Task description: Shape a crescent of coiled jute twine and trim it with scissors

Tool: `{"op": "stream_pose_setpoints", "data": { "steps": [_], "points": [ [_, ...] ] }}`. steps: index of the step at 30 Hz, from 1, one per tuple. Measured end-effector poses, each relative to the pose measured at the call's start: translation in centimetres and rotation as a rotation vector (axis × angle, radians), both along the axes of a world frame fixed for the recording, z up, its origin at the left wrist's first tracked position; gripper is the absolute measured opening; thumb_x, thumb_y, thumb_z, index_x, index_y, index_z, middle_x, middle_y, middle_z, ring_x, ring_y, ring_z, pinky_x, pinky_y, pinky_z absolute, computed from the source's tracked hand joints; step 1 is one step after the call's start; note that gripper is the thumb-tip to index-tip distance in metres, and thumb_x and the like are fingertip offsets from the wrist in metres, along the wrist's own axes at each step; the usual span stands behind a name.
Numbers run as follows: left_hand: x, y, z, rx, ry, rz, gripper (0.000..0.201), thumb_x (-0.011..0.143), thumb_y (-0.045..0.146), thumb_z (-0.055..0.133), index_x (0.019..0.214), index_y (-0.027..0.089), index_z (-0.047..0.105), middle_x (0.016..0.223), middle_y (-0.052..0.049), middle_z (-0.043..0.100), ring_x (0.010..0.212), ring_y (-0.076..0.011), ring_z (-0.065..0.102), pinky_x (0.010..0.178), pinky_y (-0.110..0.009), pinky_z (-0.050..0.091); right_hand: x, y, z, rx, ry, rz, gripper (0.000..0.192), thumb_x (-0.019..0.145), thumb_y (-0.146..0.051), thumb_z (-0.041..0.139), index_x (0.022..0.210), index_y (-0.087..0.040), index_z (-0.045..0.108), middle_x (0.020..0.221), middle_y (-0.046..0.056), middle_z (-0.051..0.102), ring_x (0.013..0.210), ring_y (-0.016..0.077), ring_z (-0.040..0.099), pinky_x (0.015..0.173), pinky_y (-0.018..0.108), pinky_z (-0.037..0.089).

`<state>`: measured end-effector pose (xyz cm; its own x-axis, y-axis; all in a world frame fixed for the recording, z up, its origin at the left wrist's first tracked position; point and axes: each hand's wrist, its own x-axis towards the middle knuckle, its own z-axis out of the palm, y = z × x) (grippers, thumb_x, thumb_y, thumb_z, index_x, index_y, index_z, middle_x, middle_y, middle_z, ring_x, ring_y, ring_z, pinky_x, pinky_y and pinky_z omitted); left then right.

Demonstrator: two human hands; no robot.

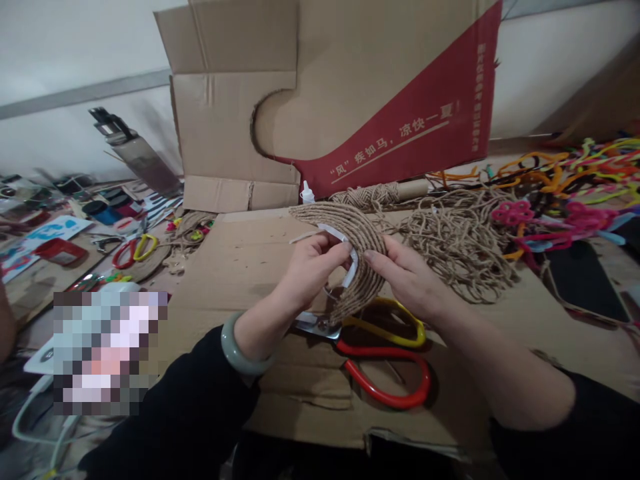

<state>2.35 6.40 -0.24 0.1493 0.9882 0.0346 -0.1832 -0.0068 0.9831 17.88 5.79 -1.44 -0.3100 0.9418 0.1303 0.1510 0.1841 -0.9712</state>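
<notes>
Between my hands is a crescent-shaped piece covered in curved rows of brown twine (367,230). My left hand (317,263) pinches a white strip (351,270) along its inner curve, thumb pressed against it. On the outer edge, my right hand (407,270) grips the crescent with thumb in front and fingers behind. Under the piece lie large scissors (385,373) with one red and one yellow handle, their blades partly covered by my left hand and the crescent. A heap of loose twine (455,240) sits just beyond my right hand.
A cardboard sheet (210,287) covers the work surface, with an upright cut cardboard panel (240,133) behind. Near it stand a small white-capped bottle (307,193) and a twine roll (367,195). Small scissors (134,251) and paint jars lie left; colourful pipe cleaners (560,173) and a dark phone-like slab (586,283) right.
</notes>
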Motion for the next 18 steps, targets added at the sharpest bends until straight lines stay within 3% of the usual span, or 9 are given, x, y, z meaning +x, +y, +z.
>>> {"op": "stream_pose_setpoints", "data": {
  "steps": [7,13,18],
  "points": [
    [-0.14,0.16,-0.14,0.008,-0.023,0.047,0.013,0.07,0.027,0.062,0.064,0.015,0.059,0.06,0.001,0.059,0.058,-0.0086,0.053,0.062,-0.024,0.045,-0.06,0.03,0.22,0.008,-0.017,0.006,0.021,0.086,-0.033,0.047,0.098,-0.018,0.055,0.094,0.004,0.062,0.088,0.0177,0.055,0.082,0.034,0.045],
    [-0.16,0.32,-0.4,-0.004,0.003,0.067,0.012,0.072,0.024,0.059,0.062,0.016,0.058,0.06,0.001,0.058,0.059,-0.0089,0.052,0.064,-0.024,0.045,-0.37,-0.09,0.69,-0.012,-0.002,0.023,0.016,0.084,-0.032,0.049,0.089,-0.019,0.055,0.088,0.003,0.062,0.081,0.0165,0.056,0.076,0.032,0.047],
    [0.13,-0.12,-0.3,-0.015,0.049,-0.02,0.014,0.071,0.021,0.058,0.058,0.015,0.057,0.058,0.001,0.057,0.057,-0.0085,0.052,0.063,-0.024,0.044,0.01,0.09,0.52,0.012,0.013,-0.027,0.022,0.082,-0.038,0.053,0.091,-0.019,0.056,0.084,0.003,0.061,0.078,0.0168,0.055,0.073,0.032,0.047]
  ]
}}
